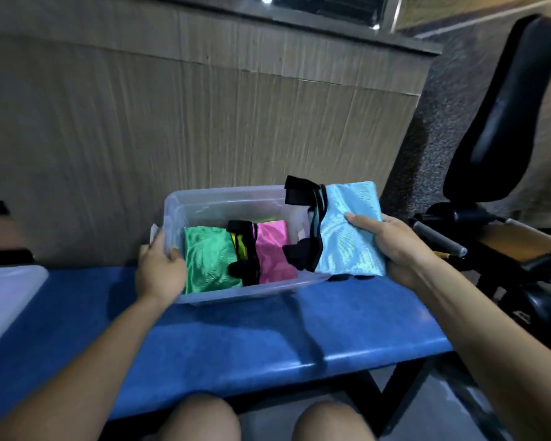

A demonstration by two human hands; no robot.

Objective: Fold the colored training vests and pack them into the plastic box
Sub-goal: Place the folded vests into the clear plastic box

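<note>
Packing looks well advanced: a folded shiny green vest (209,261) and a folded pink vest (272,251) are already stood in the clear plastic box (223,198) on the blue counter (268,338), something yellow glimpsed between them. A folded light-blue vest (350,230) is gripped by the right hand (395,246) over the box's right end, thumb on top, not yet placed. The left rim is clasped by the left hand (159,265), fingers (174,253) curled inside. Three vests are counted for certain, one box.

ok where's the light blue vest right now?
Head view, right of centre: the folded light blue vest is gripped in the right hand, held over the right end of the box, beside the pink vest already inside.
</note>
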